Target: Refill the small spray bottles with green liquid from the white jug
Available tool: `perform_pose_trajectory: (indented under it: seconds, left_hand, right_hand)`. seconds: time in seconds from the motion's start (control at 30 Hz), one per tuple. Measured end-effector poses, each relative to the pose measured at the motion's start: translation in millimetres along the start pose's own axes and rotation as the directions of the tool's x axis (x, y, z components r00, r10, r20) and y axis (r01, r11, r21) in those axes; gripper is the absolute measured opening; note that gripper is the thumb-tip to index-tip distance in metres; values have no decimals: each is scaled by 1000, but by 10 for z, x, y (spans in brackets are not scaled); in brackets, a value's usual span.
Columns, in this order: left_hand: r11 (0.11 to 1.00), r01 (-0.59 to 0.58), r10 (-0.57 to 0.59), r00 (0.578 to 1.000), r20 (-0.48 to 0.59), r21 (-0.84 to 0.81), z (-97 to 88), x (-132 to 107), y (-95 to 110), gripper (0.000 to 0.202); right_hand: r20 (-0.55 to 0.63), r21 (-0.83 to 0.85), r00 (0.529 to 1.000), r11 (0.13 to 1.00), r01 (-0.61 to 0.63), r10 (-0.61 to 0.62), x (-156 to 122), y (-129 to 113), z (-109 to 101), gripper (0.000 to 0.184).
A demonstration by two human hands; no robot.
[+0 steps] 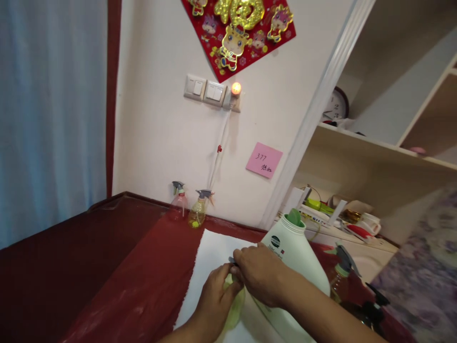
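Observation:
A pale yellow-green spray bottle point(236, 309) stands over the white sheet, mostly covered by my fingers. My left hand point(218, 296) is closed round its upper part and neck. From above, my right hand point(262, 272) grips its top, where a small grey bit of the spray head point(232, 260) pokes out. The fingers of both hands meet at the neck, so I cannot see how the head sits on it. Just behind my right forearm is a big pale green jug point(303, 247), its mouth uncapped and a green scoop-like piece point(294, 217) sticking out.
A white sheet point(214, 252) lies on the red table cover point(143, 286). By the wall stand a pink spray bottle point(179, 207) and a yellow one point(197, 214). Another spray bottle point(341, 274) is right of the jug, near a dark pump bottle point(373, 302). Cluttered shelves point(357, 143) rise at right.

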State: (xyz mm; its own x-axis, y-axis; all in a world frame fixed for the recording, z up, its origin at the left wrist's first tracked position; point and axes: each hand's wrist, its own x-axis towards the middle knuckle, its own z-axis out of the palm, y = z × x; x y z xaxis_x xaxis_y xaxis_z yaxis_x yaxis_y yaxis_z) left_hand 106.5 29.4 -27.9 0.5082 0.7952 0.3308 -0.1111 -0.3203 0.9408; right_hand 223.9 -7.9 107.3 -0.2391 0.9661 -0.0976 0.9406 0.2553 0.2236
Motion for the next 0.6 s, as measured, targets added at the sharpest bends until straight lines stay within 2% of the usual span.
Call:
perform_pose_trajectory:
  seconds: [0.1,0.2,0.3,0.4,0.5,0.6]
  left_hand:
    - [999,33,-33,999,9,1,3,15,35,26]
    - [998,64,-65,997,-45,-25,24,59,87,28]
    - [999,49,-47,995,-89,16,33,97,99,20]
    - [992,23,-7,992,-126,125,19,93,27,13]
    - [974,-30,63,988,-142,226,-7,63,-100,17]
    - [976,-38,60,993,-102,213,-31,51,-202,25]
  right_hand:
    - [-8,3,1000,1000,-9,9,-3,-11,-23,29]
    - [-18,10,1000,1000,-6,7,-12,-26,-63,28]
    - [-34,24,999,1000,-9,10,-29,-33,-88,31]
    - [-64,33,998,999,-6,8,-39,-23,-80,36]
    - [-86,36,996,999,14,-11,-38,-2,-57,36]
    - [-98,32,995,999,33,-30,-27,18,-45,34]
